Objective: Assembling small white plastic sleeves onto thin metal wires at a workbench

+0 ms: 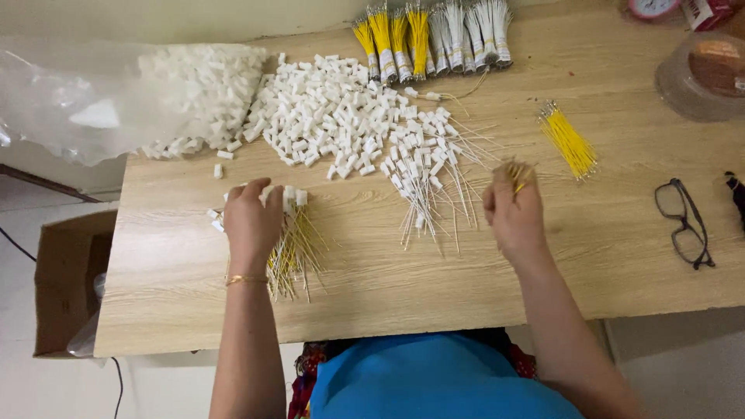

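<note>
Connectors (203, 77) in plastic bag (70, 101) (white)

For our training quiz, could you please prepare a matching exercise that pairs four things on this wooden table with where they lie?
Things:
1. black-framed eyeglasses
2. loose bundle of yellow wires
3. clear plastic bag of white connectors
4. left hand

Places:
A. far left corner
B. on white-capped yellow wires
C. right edge
D. between right hand and eyeglasses

Pairs: 1-C, 2-D, 3-A, 4-B
</note>
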